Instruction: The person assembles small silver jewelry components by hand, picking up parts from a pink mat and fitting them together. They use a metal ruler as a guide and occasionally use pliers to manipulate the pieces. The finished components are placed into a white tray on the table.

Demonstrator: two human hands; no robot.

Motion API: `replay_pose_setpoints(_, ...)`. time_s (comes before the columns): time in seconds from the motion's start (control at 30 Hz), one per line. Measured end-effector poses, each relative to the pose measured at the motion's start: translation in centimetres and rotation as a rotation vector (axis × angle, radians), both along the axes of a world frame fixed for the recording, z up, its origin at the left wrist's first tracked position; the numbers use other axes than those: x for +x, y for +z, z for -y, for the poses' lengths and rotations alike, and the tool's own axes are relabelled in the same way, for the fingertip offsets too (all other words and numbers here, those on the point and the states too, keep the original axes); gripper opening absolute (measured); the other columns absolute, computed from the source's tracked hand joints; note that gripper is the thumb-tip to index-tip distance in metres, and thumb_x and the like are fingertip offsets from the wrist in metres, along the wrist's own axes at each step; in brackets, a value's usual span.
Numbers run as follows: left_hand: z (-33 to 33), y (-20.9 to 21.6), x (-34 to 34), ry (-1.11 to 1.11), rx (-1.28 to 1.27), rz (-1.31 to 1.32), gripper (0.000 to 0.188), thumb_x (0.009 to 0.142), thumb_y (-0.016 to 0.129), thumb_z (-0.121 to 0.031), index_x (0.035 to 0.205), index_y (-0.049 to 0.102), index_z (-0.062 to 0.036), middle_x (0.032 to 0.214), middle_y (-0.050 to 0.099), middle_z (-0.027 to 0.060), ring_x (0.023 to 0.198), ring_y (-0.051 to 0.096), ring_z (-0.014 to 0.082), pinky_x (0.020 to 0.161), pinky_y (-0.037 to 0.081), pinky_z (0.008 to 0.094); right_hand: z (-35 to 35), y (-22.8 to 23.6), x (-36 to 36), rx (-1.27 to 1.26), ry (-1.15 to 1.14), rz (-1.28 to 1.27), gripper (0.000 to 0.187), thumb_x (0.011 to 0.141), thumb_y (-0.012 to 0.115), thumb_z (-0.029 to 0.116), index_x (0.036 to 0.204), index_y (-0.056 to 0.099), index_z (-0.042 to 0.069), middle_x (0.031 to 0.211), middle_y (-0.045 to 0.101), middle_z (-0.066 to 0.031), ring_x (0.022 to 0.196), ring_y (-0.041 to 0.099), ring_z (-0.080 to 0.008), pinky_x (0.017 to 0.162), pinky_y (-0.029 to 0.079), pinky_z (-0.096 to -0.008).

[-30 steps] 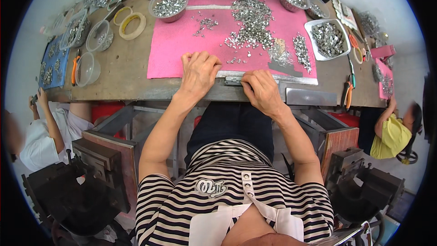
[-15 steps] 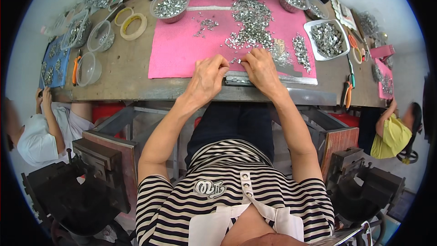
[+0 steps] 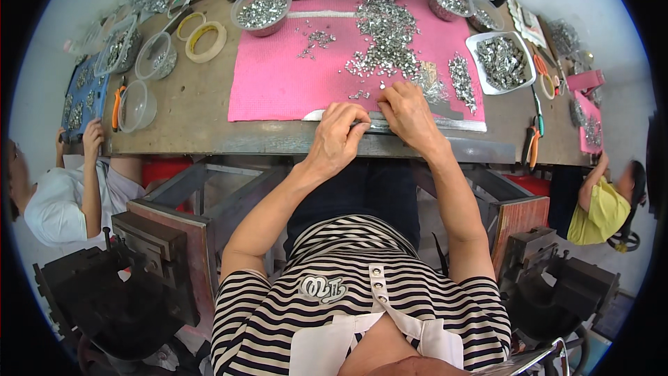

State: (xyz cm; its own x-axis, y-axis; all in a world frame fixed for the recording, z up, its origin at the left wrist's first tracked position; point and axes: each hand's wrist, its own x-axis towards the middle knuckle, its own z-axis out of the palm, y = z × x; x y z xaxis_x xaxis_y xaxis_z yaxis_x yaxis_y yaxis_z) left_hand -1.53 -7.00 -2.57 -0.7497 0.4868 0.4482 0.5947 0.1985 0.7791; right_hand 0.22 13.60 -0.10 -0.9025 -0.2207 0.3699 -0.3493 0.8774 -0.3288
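Observation:
My left hand [image 3: 337, 134] is closed over the front edge of the pink mat [image 3: 275, 73], thumb and forefinger pinched at the left end of a dark metal bar [image 3: 379, 125]. Whatever it holds is too small to name. Just right of it, my right hand [image 3: 409, 115] has its fingers bent together in a pinch, whose contents are also hidden. A few small silvery metal pieces [image 3: 359, 95] lie by my fingertips. Beyond them spreads a heap of such pieces [image 3: 388, 31], with a narrower pile [image 3: 460, 80] to the right.
Clear bowls [image 3: 261, 26] and a white tray [image 3: 470, 49] of metal pieces stand around the mat. Tape rolls [image 3: 206, 57] lie left; orange-handled pliers [image 3: 532, 147] lie right. Co-workers sit on both sides, a white shirt [image 3: 62, 202] left and a yellow shirt [image 3: 598, 212] right.
My left hand has come nearer to me and slightly right, over the bar. My right hand has shifted a little right and toward me. The left co-worker's hand has moved right.

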Motion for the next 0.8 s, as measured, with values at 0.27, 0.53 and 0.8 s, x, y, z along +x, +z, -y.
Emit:
replay_pose_setpoints(0.27, 0.1, -0.1, 0.2, 0.012, 0.011, 0.076, 0.009, 0.092, 0.070, -0.004, 0.100, 0.066, -0.0013, 0.102, 0.069, 0.0108, 0.096, 0.063, 0.0281, 0.088, 0.049, 0.0387, 1.3, 2.1, 3.7, -0.383, -0.054, 0.133, 0.009, 0.090, 0.070, 0.003, 0.096, 0.065, 0.001, 0.090, 0.067, -0.0141, 0.086, 0.064, -0.0337, 0.081, 0.047, -0.0431)
replay_pose_setpoints(0.53, 0.0, -0.2, 0.3, 0.045, 0.011, -0.006, 0.011, 0.091, 0.070, -0.003, 0.101, 0.066, -0.0004, 0.100, 0.070, 0.0113, 0.095, 0.063, 0.0289, 0.086, 0.050, 0.0391, 2.1, 0.1, 4.5, -0.420, -0.008, 0.011, 0.013, 0.087, 0.071, -0.003, 0.097, 0.064, 0.000, 0.092, 0.065, -0.0118, 0.087, 0.061, -0.0320, 0.080, 0.046, -0.0420)
replay_pose_setpoints(0.8, 0.6, 0.1, -0.1, 0.013, 0.003, -0.006, 0.011, 0.091, 0.072, -0.004, 0.100, 0.067, -0.0005, 0.099, 0.070, 0.0119, 0.094, 0.064, 0.0296, 0.083, 0.051, 0.0390, 2.2, -0.3, 4.5, -0.374, -0.030, -0.016, 0.014, 0.086, 0.073, -0.002, 0.096, 0.064, 0.001, 0.091, 0.064, -0.0120, 0.087, 0.061, -0.0321, 0.079, 0.046, -0.0419)
